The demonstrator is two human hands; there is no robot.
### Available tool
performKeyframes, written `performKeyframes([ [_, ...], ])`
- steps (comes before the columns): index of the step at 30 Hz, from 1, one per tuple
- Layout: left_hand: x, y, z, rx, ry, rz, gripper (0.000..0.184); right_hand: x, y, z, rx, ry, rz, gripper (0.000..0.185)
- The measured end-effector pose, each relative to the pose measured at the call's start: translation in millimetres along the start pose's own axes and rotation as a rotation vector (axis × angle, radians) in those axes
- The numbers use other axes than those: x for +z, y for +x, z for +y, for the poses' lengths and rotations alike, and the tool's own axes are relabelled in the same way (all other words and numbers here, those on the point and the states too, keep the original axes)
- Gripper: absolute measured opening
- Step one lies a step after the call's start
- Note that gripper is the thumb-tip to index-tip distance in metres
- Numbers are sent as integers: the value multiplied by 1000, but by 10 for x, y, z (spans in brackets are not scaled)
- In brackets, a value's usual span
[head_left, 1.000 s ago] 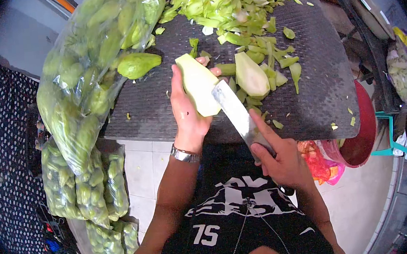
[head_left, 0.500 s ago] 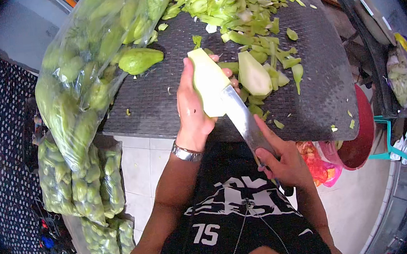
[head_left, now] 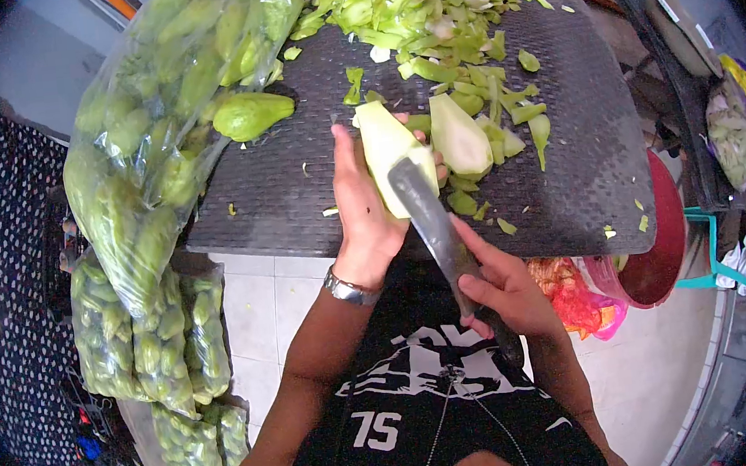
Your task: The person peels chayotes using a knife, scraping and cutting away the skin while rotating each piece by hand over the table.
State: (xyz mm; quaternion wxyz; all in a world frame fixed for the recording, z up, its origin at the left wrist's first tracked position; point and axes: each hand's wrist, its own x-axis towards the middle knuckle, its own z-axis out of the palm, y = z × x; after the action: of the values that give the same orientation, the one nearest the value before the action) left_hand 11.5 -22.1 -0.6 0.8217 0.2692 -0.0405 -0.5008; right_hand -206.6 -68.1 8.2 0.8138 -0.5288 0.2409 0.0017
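Nearest to me, at the front of the person's black shirt (head_left: 383, 430), the right hand (head_left: 515, 293) held a broad-bladed knife (head_left: 424, 208), its fingers closed round the base of the blade and the dark handle. The thumb and forefinger lay along the metal, probably to steady its angle. The blade slanted up and to the left, its tip end lying over the pale face of a peeled fruit (head_left: 380, 147). That fruit sat in the left hand (head_left: 362, 212), narrow end away from the body; the palm cradled one side and the fingers curled round the other, seemingly so that it would not roll while its upper face was left open to the blade. A silver watch (head_left: 351, 289) circled the left wrist. Both hands were at the near edge of the dark, woven-textured surface (head_left: 272, 211), likely for an easy reach. Just beyond, to the right, a second peeled fruit (head_left: 461, 139) lay among green scraps, apart from the unpeeled green fruit (head_left: 254, 115) on the left, by a large clear bag (head_left: 135, 135) full of more. That grouping seemed to separate peeled from unpeeled. Farthest off, a heap of peelings (head_left: 424, 12) was piled out of the hands' way.
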Motion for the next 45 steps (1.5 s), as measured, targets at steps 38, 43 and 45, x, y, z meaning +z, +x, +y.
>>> performKeyframes([
  [38,42,-272,28,-196,266,32,50,-363,-61,-432,-500,-1051,495,55],
  [43,-187,-278,293,-88,270,45,39,-735,-152,-434,-456,-1014,820,51],
  [45,-243,-88,419,138,226,199,27,-761,-229,-328,-385,-924,791,51],
])
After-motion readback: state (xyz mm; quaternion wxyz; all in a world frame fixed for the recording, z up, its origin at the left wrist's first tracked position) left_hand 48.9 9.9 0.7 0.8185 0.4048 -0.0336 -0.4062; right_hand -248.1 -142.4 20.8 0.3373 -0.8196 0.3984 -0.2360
